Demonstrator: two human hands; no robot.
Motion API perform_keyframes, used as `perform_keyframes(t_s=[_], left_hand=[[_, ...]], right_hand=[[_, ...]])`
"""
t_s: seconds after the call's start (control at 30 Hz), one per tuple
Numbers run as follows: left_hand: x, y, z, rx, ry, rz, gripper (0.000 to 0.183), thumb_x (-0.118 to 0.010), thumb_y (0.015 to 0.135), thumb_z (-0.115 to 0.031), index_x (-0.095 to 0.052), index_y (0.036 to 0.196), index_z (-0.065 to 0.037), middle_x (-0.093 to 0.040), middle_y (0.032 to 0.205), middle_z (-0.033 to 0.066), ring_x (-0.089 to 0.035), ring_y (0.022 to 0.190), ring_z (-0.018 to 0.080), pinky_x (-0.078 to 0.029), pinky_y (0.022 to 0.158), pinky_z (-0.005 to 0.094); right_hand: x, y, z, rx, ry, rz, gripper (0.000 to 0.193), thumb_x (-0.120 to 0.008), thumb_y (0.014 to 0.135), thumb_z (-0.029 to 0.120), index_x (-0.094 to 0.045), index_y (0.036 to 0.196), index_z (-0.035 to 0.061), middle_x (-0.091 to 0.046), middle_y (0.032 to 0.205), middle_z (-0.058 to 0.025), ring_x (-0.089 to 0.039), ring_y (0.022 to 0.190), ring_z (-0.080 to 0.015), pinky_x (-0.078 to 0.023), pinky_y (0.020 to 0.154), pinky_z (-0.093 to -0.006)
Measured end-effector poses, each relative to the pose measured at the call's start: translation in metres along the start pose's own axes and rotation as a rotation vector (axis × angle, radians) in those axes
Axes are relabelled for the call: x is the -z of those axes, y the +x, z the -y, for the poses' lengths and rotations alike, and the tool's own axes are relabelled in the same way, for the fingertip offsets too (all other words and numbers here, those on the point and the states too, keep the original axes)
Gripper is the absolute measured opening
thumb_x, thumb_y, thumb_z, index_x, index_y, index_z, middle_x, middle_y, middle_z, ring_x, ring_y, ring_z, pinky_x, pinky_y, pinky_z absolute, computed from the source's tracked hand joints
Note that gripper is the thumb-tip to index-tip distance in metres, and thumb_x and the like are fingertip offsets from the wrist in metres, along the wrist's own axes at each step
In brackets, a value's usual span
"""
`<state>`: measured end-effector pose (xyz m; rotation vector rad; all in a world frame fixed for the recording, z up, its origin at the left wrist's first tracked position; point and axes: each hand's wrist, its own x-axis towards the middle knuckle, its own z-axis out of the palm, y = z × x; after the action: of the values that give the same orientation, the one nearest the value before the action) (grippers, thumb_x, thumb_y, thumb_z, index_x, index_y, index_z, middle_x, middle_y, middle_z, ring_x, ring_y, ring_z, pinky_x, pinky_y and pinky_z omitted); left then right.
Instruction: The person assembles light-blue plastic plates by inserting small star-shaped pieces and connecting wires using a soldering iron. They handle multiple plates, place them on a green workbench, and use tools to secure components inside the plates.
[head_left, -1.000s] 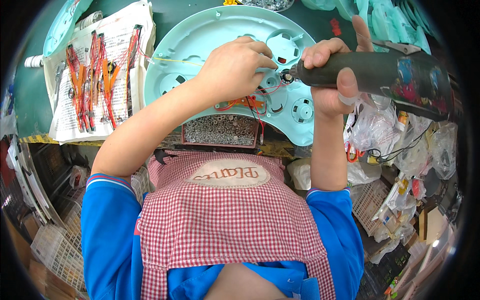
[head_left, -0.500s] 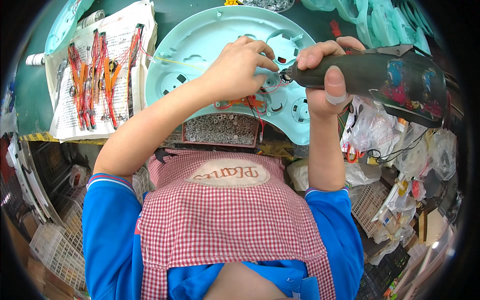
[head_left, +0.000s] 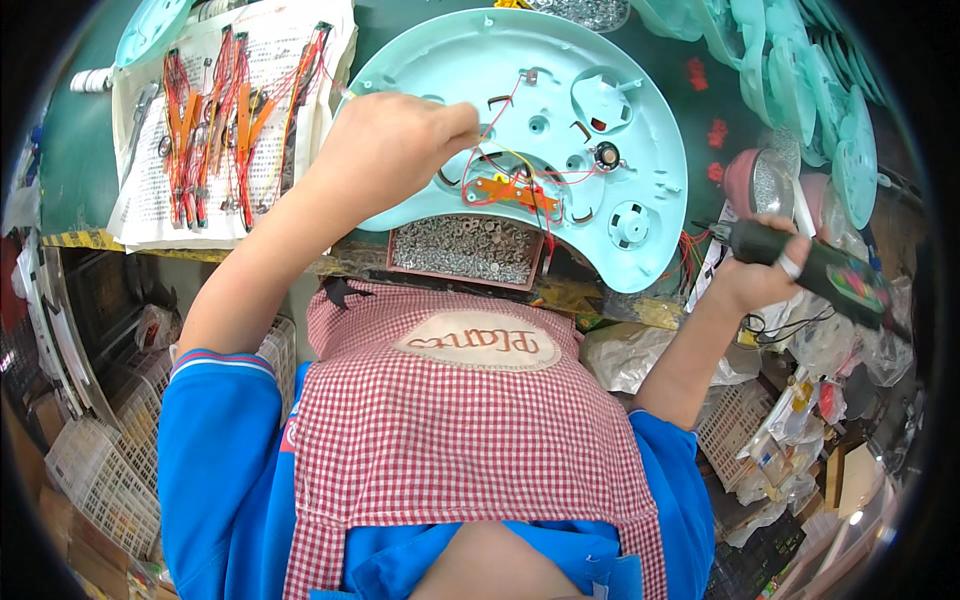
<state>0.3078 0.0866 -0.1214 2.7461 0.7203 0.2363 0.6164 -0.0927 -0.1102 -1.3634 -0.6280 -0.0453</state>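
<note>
A turquoise, bean-shaped plastic shell (head_left: 450,60) lies on the bench with its hollow side up. Over its left part is my left hand (head_left: 400,140), fingers pinched together beside a thin red wire; whatever they hold is hidden. My right hand (head_left: 762,282) grips a dark electric screwdriver (head_left: 845,272) off the shell's right side, its tip pointing left. Inside the shell, an orange circuit board (head_left: 510,192) sits near the lower edge among red and yellow wires. A small round black part (head_left: 607,156) with a silver centre rests right of it, joined by red wires.
A box of small screws (head_left: 465,250) stands at the bench's front edge. Left, wired orange boards (head_left: 210,130) lie on printed paper (head_left: 275,30). More turquoise shells (head_left: 760,60) are piled at the back right, near small red pieces (head_left: 697,73) and a pink container (head_left: 745,180).
My right hand has drawn the screwdriver away from the shell, right and nearer to me. The left hand has shifted left, uncovering the round black part. The whole view has shifted slightly.
</note>
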Motion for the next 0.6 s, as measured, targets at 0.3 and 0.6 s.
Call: perform_keyframes(t_s=[0.3, 0.6], left_hand=[[0.021, -0.012, 0.008, -0.200, 0.248, -0.260, 0.007, -0.070, 0.079, -0.021, -0.069, 0.084, -0.016, -0.066, 0.071, -0.0013, -0.061, 0.061, 0.0178, -0.048, 0.057, 0.0314], [0.038, -0.046, 0.053, 0.133, 0.190, -0.413, 0.006, -0.072, 0.077, -0.017, -0.072, 0.081, -0.013, -0.068, 0.076, 0.0009, -0.065, 0.071, 0.0206, -0.052, 0.073, 0.0316]], right_hand=[[-0.016, -0.084, 0.020, 0.411, -0.550, 0.597, 0.039, -0.080, 0.072, 0.018, -0.065, 0.104, 0.0008, -0.060, 0.107, -0.0126, -0.057, 0.095, -0.0280, -0.047, 0.081, -0.0364], [-0.049, -0.095, 0.028, -0.159, -0.306, 0.973, 0.012, -0.068, 0.085, 0.005, -0.069, 0.097, 0.0002, -0.066, 0.074, -0.0068, -0.064, 0.070, -0.0151, -0.049, 0.065, -0.0259]])
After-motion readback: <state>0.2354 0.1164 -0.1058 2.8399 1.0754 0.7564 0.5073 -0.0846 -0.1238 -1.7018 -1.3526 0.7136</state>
